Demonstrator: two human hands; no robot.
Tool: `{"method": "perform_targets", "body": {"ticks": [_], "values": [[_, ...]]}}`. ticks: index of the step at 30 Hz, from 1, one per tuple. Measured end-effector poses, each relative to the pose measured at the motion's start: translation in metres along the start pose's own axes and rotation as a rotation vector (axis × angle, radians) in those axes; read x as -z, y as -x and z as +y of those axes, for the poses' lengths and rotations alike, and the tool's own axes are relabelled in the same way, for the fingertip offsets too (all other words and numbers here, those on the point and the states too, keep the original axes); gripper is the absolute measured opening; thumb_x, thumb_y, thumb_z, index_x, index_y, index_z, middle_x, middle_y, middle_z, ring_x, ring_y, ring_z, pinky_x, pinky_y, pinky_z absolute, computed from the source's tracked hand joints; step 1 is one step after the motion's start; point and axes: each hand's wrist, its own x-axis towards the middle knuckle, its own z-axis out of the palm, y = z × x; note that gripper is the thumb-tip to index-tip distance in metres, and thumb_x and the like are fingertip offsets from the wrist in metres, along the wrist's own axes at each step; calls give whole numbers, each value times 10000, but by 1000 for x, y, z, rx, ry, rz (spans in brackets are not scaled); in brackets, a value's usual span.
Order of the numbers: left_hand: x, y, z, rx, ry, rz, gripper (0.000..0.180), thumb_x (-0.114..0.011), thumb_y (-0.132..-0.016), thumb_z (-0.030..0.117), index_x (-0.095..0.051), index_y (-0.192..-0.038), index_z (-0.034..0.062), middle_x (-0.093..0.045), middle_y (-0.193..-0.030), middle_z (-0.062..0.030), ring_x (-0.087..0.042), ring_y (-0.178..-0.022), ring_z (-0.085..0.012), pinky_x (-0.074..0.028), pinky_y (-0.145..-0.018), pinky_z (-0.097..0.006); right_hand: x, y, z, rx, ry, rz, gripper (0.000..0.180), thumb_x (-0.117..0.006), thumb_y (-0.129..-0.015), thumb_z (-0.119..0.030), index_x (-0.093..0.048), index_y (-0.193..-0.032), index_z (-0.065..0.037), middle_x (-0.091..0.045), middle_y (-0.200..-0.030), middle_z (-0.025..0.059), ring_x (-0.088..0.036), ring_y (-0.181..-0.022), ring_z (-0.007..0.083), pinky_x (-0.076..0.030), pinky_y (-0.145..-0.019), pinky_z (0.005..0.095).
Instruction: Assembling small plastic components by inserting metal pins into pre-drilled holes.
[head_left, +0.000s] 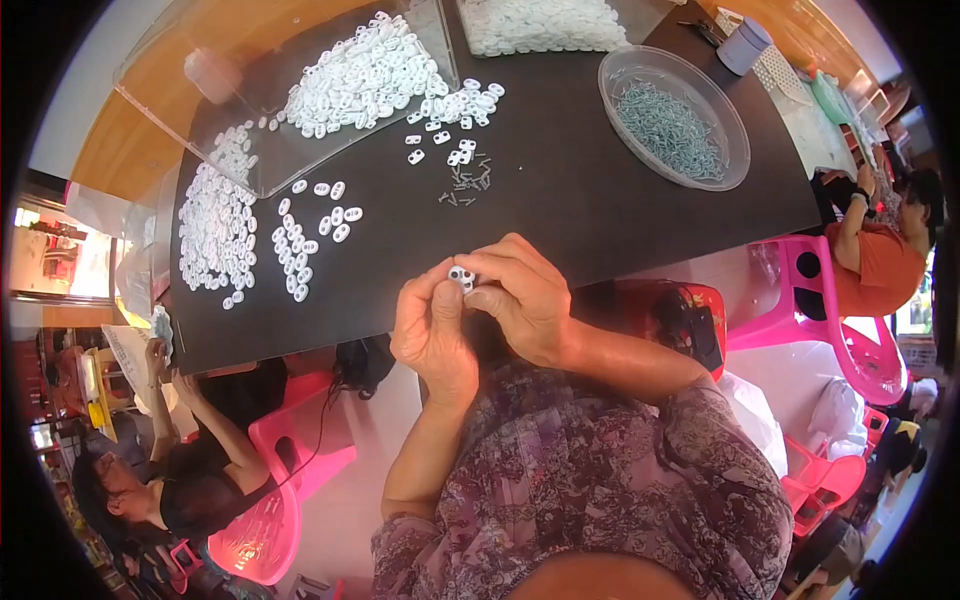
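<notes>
Both hands meet at the table's near edge around a small white plastic piece (461, 274) with dark round holes. My left hand (437, 325) pinches it between thumb and fingers. My right hand (522, 300) closes on it from the other side; whether a screw is between those fingers I cannot make out. Just beyond lie a few loose grey screws (466, 182) and a small heap of similar white pieces (460, 104). To the left, oval white pieces (295, 245) lie in short rows beside a larger pile (217, 235).
A round clear tub of screws (675, 125) stands at the right. A clear box (190, 145) holding a white heap (365, 75) tilts at the back left, with a bag of white pieces (545, 25) behind. A grey jar (744, 46) stands far right. People sit at both sides on pink chairs (800, 290).
</notes>
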Motion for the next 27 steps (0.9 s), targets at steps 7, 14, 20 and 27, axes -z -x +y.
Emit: {"method": "perform_targets", "body": {"ticks": [7,14,20,27], "values": [[-2,-8,2,-47,-67,29,187,-594,-902,94,-624,-1017,-50,-604,-870,-43,-543,-733,-81,-458,-646,-206,0,-5,-3,-24,-8,-12,328,-663,-711,73,-605,-1030,27,-606,-902,106,-556,-746,191,-472,-621,285],[0,-4,10,-138,-225,8,209,-617,-885,96,-641,-1033,-50,-574,-804,-21,-495,-648,-72,-426,-581,-203,3,-3,-10,-304,-279,-37,200,-561,-845,65,-610,-1039,56,-602,-943,103,-577,-834,135,-479,-710,250],[1,-5,14,-154,-358,1,213,-623,-877,88,-648,-1039,-48,-576,-804,-25,-497,-641,-73,-427,-573,-203,1,-7,-15,-446,-437,-7,168,-549,-862,65,-622,-1013,59,-603,-932,89,-580,-843,130,-482,-725,248],[3,-6,10,-151,-293,16,201,-618,-878,75,-642,-1032,-52,-565,-790,-24,-493,-634,-77,-431,-573,-202,-1,-7,-12,-367,-255,-31,154,-566,-852,58,-637,-989,51,-612,-923,91,-580,-817,122,-477,-703,242]]}}
